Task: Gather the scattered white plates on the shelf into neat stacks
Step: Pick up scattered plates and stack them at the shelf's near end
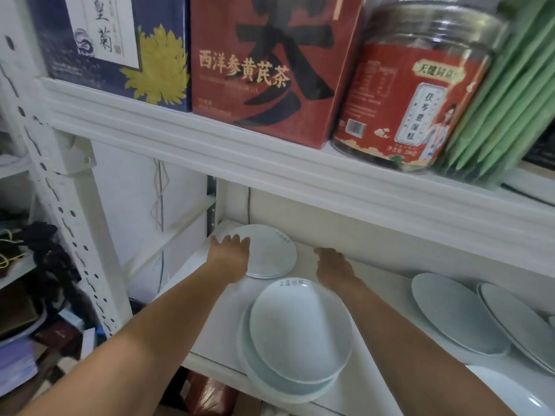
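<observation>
Stack of white plates [271, 255] tucked in back left corner of shelf [216, 334], hands either side, probably to square it: left hand [229, 250] flat on left rim, right hand [330, 264] empty, relaxed, just beside. Second stack [300, 334] at front edge; loose plates [456, 313] toward right end

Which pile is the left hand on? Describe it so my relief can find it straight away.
Look at the lower shelf, under the board carrying the red tea box. In its far left corner sits a small stack of white plates with the left hand resting on its left rim. Unlike the front stack at the shelf's near edge, it lies furthest back.
</observation>
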